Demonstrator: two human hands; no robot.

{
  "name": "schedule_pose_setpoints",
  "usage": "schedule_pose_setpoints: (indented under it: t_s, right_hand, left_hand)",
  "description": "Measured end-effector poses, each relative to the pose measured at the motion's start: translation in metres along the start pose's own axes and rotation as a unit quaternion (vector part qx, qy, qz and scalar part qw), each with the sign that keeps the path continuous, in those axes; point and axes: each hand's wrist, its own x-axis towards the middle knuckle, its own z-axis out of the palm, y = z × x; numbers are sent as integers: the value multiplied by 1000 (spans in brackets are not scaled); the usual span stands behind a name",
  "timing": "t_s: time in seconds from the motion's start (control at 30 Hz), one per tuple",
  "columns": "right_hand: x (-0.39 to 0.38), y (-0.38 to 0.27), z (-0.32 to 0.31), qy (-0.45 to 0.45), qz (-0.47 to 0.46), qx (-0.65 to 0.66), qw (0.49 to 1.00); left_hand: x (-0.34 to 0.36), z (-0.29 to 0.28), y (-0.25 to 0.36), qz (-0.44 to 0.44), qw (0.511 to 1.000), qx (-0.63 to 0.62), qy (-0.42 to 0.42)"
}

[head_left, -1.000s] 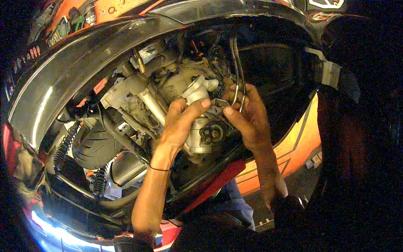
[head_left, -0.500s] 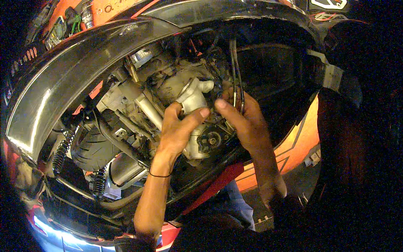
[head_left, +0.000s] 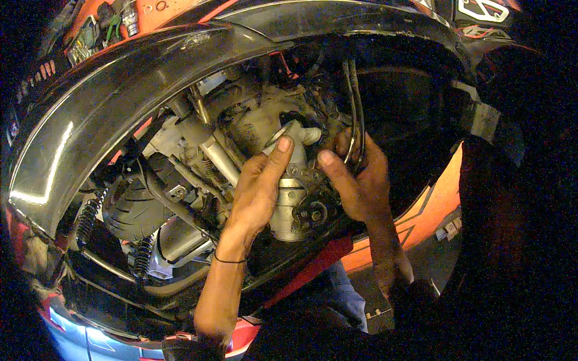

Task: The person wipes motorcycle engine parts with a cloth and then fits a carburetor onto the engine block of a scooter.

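Observation:
My left hand [head_left: 253,189] is closed around the left side of a silver metal throttle body [head_left: 288,221], its thumb pressed along the upper part. The throttle body has a short spout at the top, a smooth round barrel below and a dark round wheel [head_left: 313,215] on its right side. My right hand [head_left: 366,183] is just right of it, curled, with the thumb pointing toward the throttle body. Two black cables [head_left: 355,99] run down across its fingers, whose tips are partly hidden. What they pinch cannot be made out.
An opened scooter body surrounds my hands, with a glossy black panel [head_left: 114,96] along the left and top. Lower left are a rear tyre [head_left: 141,207], a coil spring [head_left: 143,259] and a silver muffler [head_left: 186,237]. An orange panel [head_left: 430,204] lies right. Tools [head_left: 111,24] rest on an orange surface.
My left thumb has slid up from across the throttle body onto its upper part. The throttle body has turned, baring more of its lower barrel. My right hand has barely moved.

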Motion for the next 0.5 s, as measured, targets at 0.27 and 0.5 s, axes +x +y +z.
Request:
schedule_pose_setpoints:
  t_s: [0.27, 0.5]
  right_hand:
    - [-1, 0, -4, -11, 35, -2, 999]
    - [-4, 5, 0, 13, 7, 16, 1000]
  left_hand:
    - [4, 2, -4, 19, 990, -140, 10]
    - [6, -8, -18, 38, 998, -43, -1]
